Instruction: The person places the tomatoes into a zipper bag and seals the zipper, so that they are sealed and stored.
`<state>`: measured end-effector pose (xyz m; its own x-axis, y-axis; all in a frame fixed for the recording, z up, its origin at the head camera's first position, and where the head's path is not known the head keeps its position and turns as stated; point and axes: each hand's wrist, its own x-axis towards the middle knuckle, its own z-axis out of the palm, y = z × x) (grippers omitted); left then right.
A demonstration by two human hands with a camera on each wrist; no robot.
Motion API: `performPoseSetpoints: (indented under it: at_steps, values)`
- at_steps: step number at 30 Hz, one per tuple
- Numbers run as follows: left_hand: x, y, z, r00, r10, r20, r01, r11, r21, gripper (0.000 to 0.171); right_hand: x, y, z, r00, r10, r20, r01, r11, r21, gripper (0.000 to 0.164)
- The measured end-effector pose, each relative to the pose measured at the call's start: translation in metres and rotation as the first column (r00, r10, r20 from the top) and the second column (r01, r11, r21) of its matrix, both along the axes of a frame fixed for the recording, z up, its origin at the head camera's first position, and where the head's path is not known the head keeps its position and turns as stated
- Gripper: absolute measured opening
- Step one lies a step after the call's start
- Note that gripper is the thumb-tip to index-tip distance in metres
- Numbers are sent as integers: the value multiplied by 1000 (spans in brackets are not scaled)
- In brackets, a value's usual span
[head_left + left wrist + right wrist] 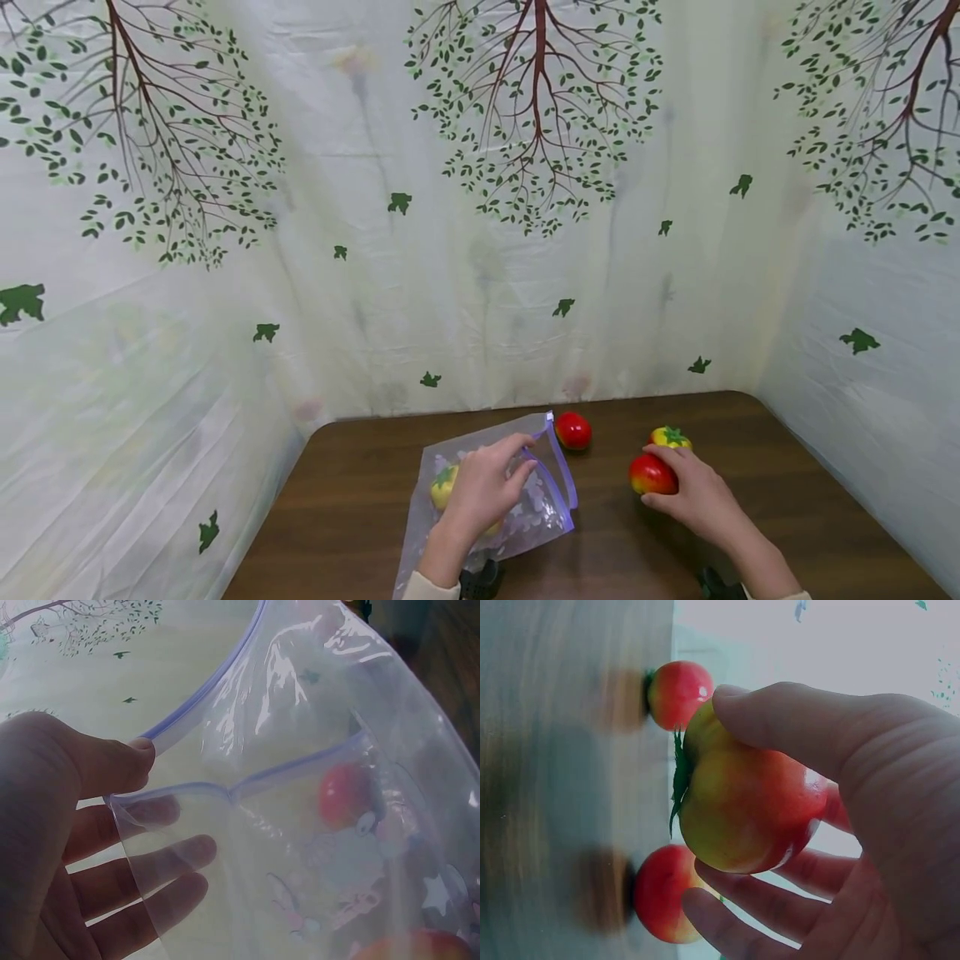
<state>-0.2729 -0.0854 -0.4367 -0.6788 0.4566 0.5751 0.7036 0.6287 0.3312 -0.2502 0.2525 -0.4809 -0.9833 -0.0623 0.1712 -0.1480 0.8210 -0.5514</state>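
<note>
A clear zip bag [517, 542] with a purple seal lies on the table. My left hand [483, 487] holds its mouth, the thumb by one purple strip and the other fingers behind the film in the left wrist view. A yellow toy tomato [441, 490] with a green top shows inside. My right hand [701, 500] grips a red-and-yellow toy tomato [750, 802], its green leaves facing the table. Right behind this one is another tomato [670, 437], its leaves upward. A red tomato [573, 431] rests beside the bag's opening.
The brown wooden table [360, 475] has a rounded far edge. A pale curtain [480, 317] printed with trees and leaves hangs behind it and along both sides. Dark wrist straps [482, 579] show at the bottom of the head view.
</note>
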Motion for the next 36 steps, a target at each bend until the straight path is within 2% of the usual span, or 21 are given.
performPoseSetpoints:
  at_steps: [19,36]
  values:
    - [-2,0,-2,1000,8,16,-8,1000,-1,22,-2,-11,15,998,18,-60,-17,1000,18,70]
    - [-1,1,-1,999,22,25,-21,1000,-9,23,-8,-25,21,998,26,-66,-27,999,-29,69]
